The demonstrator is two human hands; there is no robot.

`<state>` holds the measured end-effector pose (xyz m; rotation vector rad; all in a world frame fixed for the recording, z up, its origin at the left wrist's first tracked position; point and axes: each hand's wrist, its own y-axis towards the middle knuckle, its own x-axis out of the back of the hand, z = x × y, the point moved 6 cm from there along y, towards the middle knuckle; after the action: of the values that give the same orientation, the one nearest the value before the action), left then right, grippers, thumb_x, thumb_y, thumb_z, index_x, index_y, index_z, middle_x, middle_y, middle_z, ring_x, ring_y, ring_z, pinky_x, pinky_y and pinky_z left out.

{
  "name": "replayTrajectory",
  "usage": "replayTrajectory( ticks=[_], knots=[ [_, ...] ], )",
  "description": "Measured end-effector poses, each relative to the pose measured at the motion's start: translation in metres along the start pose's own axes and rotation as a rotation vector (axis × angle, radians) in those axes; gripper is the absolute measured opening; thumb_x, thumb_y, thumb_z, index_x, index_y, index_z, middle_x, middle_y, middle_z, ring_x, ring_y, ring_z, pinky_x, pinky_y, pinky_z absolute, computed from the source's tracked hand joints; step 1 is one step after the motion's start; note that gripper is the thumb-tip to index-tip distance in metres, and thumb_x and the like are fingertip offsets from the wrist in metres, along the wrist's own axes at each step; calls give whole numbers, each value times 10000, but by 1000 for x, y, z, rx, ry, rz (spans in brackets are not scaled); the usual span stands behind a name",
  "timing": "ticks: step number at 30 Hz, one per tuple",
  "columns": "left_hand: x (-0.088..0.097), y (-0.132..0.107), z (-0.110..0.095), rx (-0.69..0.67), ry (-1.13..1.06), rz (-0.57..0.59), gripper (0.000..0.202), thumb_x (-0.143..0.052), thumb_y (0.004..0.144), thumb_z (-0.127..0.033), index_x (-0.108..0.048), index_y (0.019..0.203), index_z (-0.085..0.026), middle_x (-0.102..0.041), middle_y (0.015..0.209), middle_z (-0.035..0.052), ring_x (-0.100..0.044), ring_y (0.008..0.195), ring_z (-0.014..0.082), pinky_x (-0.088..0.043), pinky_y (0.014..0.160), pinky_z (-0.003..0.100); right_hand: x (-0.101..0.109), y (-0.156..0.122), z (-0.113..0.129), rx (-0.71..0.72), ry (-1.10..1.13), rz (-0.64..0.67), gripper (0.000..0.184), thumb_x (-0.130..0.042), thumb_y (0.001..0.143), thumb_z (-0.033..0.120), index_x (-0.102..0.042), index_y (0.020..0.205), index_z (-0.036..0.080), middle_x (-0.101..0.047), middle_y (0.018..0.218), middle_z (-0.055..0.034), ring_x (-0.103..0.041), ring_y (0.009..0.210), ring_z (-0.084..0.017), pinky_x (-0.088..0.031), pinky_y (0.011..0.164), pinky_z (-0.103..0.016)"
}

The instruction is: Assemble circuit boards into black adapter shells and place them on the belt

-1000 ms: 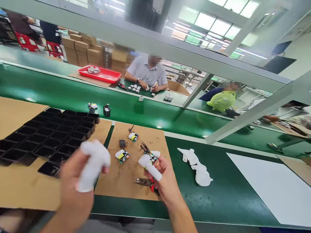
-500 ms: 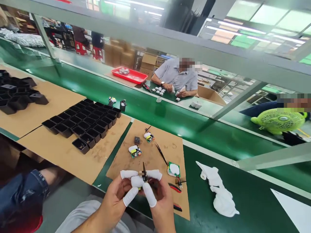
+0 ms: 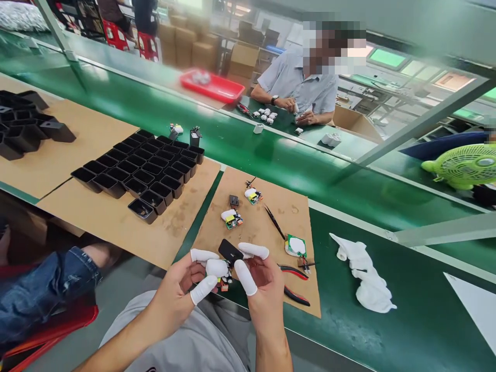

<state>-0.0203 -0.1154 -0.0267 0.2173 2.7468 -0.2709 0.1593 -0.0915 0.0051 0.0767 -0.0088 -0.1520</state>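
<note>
Green workbench (image 3: 414, 325), left hand (image 3: 176, 287) gripping a circuit board (image 3: 219, 268), right hand (image 3: 266, 281) pinching a black piece (image 3: 230, 250)

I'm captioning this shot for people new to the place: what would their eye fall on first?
Probably the rows of open black cases on the cardboard, left of centre. Front and centre, the left hand holds a circuit board and the right hand a black plate. Beyond the green belt, the red tray and, at the right edge, the lime fan stand out.
</note>
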Motion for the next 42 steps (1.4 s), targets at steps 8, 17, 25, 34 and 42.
replayTrajectory(
  ticks=[8, 17, 25, 34, 42],
  knots=[
    [25, 9, -16, -93, 215, -95, 385, -938, 931, -430, -789, 1203, -203, -847, 1199, 107, -816, 1003, 224, -695, 961, 334, -28, 6, 18, 353, -419, 28, 337, -781, 1032, 193, -829, 1340, 318, -859, 1109, -52, -810, 1007, -228, -669, 908, -346],
    [25, 16, -13, -24, 63, -16, 435, -876, 1005, -466, -750, 1329, -206, -837, 1228, 133, -815, 1044, 255, -696, 902, 344, -34, 10, 0, 198, -154, -65, 242, -763, 1082, 304, -841, 1310, 329, -856, 1187, -64, -820, 1024, -219, -667, 925, -332],
    [23, 23, 0, 20, -163, -61, 509, -855, 986, -618, -750, 1234, -186, -832, 1207, 156, -828, 985, 284, -649, 720, 308, -13, 9, -26, -102, 339, -300, 338, -991, 882, 445, -852, 1143, 280, -856, 919, -11, -798, 767, -167, -684, 789, -308],
    [32, 44, -9, -35, -31, -162, 492, -920, 949, -529, -732, 1275, -211, -825, 1275, 138, -824, 1019, 269, -662, 814, 326, 3, 0, -36, -169, 334, -508, 594, -970, 861, 568, -759, 1291, 218, -799, 678, 8, -747, 550, -190, -591, 542, -274],
    [20, 45, -2, -21, -22, -133, 497, -921, 947, -498, -766, 1324, -214, -818, 1279, 141, -813, 1009, 269, -667, 832, 335, -2, -13, -37, -21, 96, -352, 561, -678, 1132, 506, -577, 1631, 269, -885, 895, -64, -845, 709, -246, -701, 667, -371]
  ],
)
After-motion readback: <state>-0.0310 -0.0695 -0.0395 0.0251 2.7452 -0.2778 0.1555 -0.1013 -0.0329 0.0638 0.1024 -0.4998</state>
